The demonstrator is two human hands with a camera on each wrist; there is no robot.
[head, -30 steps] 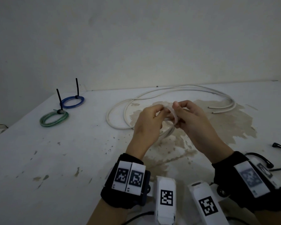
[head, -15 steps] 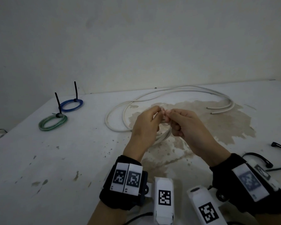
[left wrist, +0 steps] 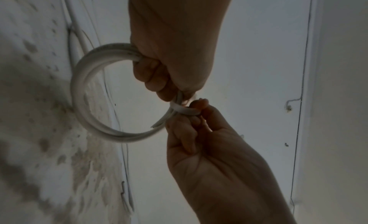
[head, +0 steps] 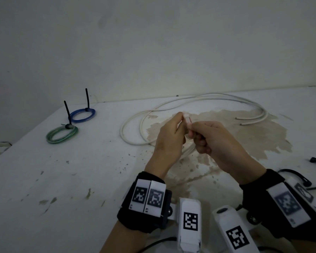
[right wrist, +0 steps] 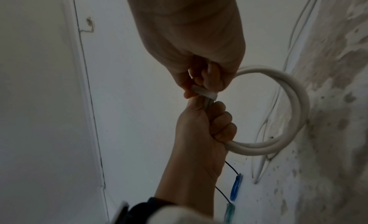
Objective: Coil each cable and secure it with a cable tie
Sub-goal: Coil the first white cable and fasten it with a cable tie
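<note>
Above the table my left hand [head: 179,123] grips a small white cable coil [left wrist: 83,92], fingers curled round its bundled turns. A white tie strip [left wrist: 185,109] is wrapped round the coil just past those fingers. My right hand [head: 192,131] pinches that white tie strip [right wrist: 203,92] between thumb and fingertips, close against the left hand. In the right wrist view the coil [right wrist: 288,111] hangs to the right of both hands. From the head view the hands hide most of the coil.
A long loose white cable [head: 208,99] sprawls across the stained table behind the hands. A blue coil [head: 82,115] and a green coil [head: 62,134], each with an upright black tie, lie far left. Black cable ties [head: 295,176] lie at the right edge.
The right hand's fingers have curled in and closed down on the strip, and the open loop seen between the hands a second ago has shrunk against the coil. The left hand keeps its grip.
</note>
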